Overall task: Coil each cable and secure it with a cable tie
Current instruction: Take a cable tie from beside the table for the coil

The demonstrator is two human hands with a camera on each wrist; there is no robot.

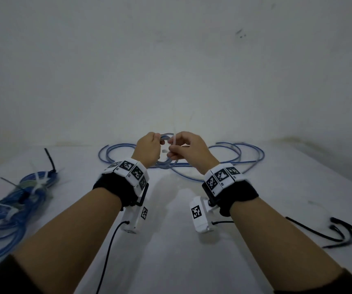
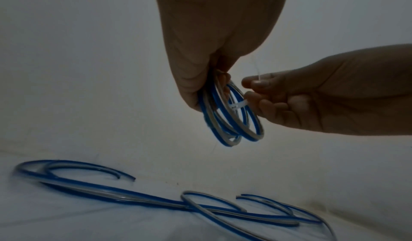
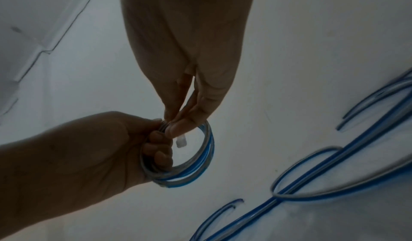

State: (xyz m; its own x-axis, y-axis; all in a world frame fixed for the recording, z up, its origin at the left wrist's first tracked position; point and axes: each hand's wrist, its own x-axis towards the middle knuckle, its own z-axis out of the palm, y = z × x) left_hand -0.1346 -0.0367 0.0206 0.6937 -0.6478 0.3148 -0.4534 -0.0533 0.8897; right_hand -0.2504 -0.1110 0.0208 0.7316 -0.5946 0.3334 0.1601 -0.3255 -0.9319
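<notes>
My left hand [image 1: 148,148] [image 2: 207,79] [image 3: 153,144] grips a small coil of blue-and-grey cable [image 1: 166,164] [image 2: 231,121] [image 3: 200,158], held up above the white table [image 1: 170,240]. Its fingers curl through the loops. My right hand [image 1: 183,148] [image 2: 263,95] [image 3: 178,123] pinches a thin white cable tie [image 1: 174,141] [image 2: 237,106] [image 3: 181,141] right beside the coil. The tie's head hangs below the fingertips and its tail sticks upward. Whether the tie passes round the coil, I cannot tell.
Loose blue cables [image 1: 223,160] [image 2: 133,197] [image 3: 334,174] sprawl on the table behind the hands. Tied blue coils [image 1: 15,200] lie at the left. Black cable ties [image 1: 338,232] lie at the right front, another black tie [image 1: 50,159] at the left back. A pale wall rises behind.
</notes>
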